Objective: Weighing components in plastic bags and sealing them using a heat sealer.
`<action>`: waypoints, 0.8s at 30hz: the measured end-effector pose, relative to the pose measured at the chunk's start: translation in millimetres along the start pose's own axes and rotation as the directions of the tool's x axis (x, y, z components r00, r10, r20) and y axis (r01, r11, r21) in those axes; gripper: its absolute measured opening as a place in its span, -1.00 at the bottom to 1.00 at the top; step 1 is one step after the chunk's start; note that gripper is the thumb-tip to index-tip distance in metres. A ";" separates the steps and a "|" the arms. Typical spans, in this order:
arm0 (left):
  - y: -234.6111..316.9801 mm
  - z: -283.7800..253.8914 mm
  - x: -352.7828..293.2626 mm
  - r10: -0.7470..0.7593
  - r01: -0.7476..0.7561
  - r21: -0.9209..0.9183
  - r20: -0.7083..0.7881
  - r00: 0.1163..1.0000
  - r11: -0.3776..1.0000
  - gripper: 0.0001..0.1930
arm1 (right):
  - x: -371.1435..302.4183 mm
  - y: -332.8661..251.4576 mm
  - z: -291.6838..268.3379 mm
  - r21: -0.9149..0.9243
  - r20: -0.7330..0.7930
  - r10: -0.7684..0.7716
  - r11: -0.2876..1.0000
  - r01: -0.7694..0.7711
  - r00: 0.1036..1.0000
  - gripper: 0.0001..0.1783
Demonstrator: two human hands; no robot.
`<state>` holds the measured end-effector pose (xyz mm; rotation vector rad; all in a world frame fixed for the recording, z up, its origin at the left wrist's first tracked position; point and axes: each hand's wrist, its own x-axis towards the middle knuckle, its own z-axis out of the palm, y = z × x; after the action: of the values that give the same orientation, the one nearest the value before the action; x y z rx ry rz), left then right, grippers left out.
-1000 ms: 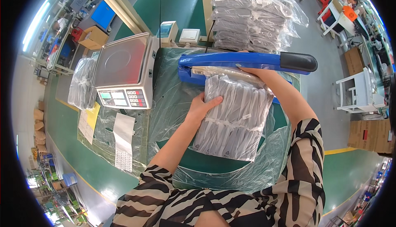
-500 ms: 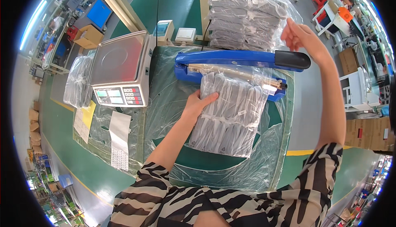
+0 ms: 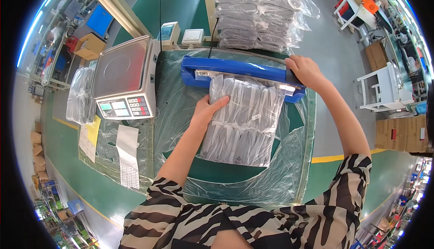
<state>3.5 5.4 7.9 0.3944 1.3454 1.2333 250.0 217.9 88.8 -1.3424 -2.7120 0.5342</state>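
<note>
A blue hand-lever bag sealer (image 3: 235, 67) lies across the table, its arm lowered nearly onto its base. My right hand (image 3: 305, 71) is closed around the black handle at the sealer's right end. In front of it lies a clear plastic bag (image 3: 239, 127) packed with grey bundled pieces whose kind I cannot make out. The bag's far end runs in under the sealer's arm. My left hand (image 3: 209, 111) grips the bag's left edge near the sealer, thumb on top and fingers partly hidden.
A scale (image 3: 124, 75) with a metal pan stands at left, with more filled bags (image 3: 81, 95) beside it. Paper label sheets (image 3: 128, 154) lie near it. Behind the sealer rises a stack of filled bags (image 3: 260, 16). Plastic film (image 3: 244, 190) covers part of the table.
My right hand has come down from beside the bag stack onto the sealer's handle. The sealer's arm is now lower. My left hand still grips the bag.
</note>
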 end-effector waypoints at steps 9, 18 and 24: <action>-4.8 -2.6 3.7 0.011 -0.011 0.018 -0.004 1.000 1.000 -0.32 | -4.3 5.1 24.7 0.077 -0.122 -0.006 0.997 0.015 0.992 -0.63; -7.5 -6.7 6.9 0.019 -0.018 0.036 -0.009 1.000 0.999 -0.32 | -3.6 7.1 26.0 0.160 -0.179 0.019 0.987 0.010 0.984 -0.64; -4.3 -3.3 6.9 0.038 -0.038 0.038 -0.002 0.999 0.999 -0.32 | -2.8 6.7 20.5 0.213 -0.135 0.068 0.976 -0.038 0.988 -0.62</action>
<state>0.8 8.1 -0.1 0.4469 1.3706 1.2411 252.5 213.8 67.6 -1.3456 -2.4355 0.6804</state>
